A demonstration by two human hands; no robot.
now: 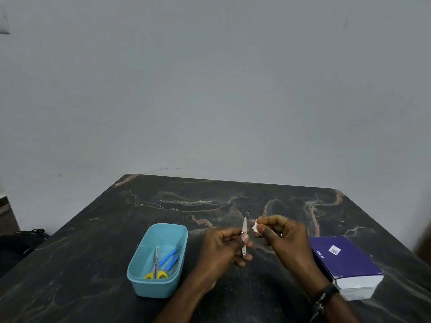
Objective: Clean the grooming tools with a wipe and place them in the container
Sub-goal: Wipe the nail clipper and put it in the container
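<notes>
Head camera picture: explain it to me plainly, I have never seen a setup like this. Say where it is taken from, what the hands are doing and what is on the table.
There is no machine here. A person wears one camera on the head, looking forward and down, so both arms reach in from below. The left hand grips a small metal nail clipper, held upright. The right hand pinches a small white wipe right beside the clipper's upper end. On the dark marbled table stands a light blue container holding yellow-handled scissors and blue-handled tools. A purple box lies to the right.
</notes>
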